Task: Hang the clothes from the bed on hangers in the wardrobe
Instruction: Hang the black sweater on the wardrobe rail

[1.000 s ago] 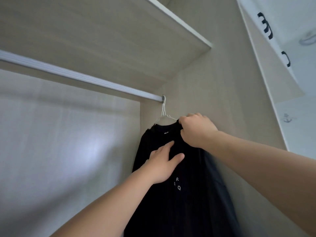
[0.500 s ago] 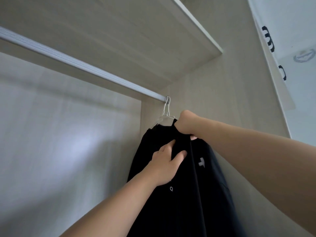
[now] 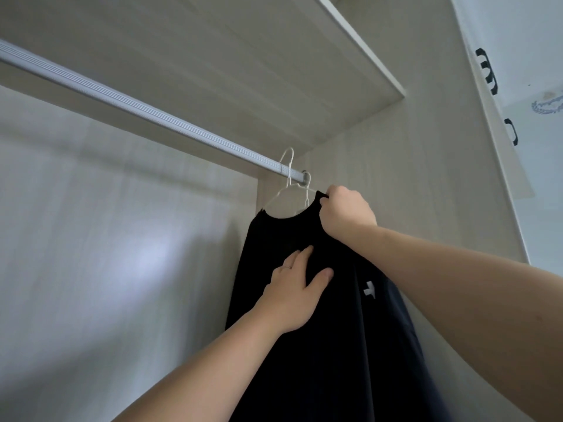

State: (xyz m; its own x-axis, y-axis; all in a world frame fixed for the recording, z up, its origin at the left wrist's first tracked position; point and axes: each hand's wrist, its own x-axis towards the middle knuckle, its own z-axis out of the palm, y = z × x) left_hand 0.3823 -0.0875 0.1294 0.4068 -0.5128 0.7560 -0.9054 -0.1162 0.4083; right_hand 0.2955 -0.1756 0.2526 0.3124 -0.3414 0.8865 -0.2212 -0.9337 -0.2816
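Both hands work black T-shirt: right hand pinches collar, likely seating it on white wire hanger; left hand lies flat, steadying fabric.

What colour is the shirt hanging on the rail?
Black, with a small white mark; head view shows it best.

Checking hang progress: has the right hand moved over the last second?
Yes. The right hand, gripping the black garment at its collar, has risen up and left, closer to the end of the rod.
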